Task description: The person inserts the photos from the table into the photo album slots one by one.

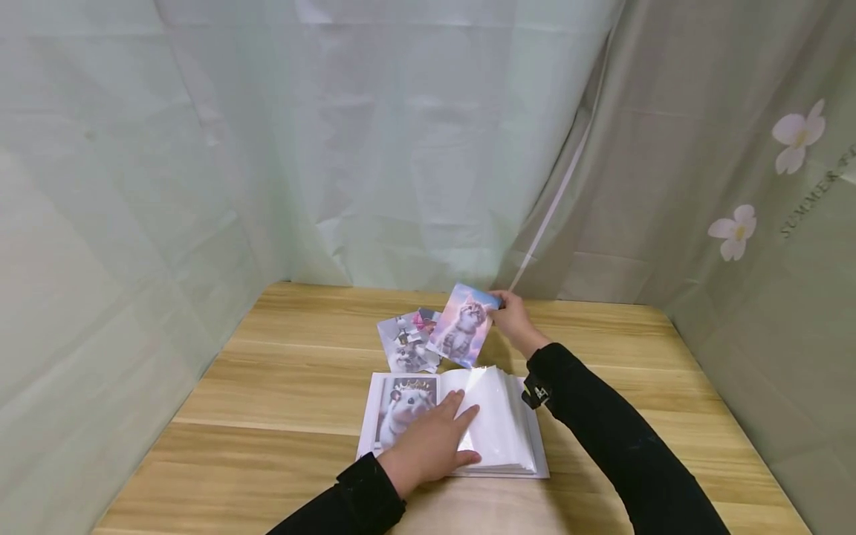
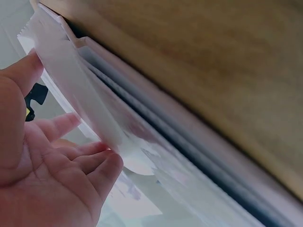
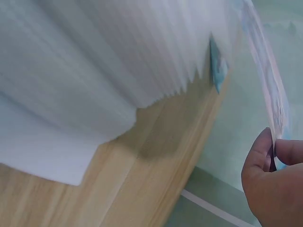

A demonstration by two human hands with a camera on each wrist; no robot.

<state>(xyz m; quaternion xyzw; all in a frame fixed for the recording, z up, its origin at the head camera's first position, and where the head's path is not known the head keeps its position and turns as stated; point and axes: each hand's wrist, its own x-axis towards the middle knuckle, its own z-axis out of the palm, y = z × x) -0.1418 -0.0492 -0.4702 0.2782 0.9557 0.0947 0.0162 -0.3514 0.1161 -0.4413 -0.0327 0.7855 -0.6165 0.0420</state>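
An open photo album with clear sleeve pages lies on the wooden table. In its left page sits a picture of a white animal wearing a crown. My left hand rests across the middle of the album, fingers spread over the right page; the left wrist view shows its fingertips touching the sleeves. Just beyond the album, my right hand pinches a kitten photo card by its right edge. In the right wrist view the card appears nearly edge-on between thumb and finger.
Behind the album, left of the held card, lie a few loose picture cards, partly overlapping. Pale curtains stand along the table's back and sides. The table extends left and right of the album.
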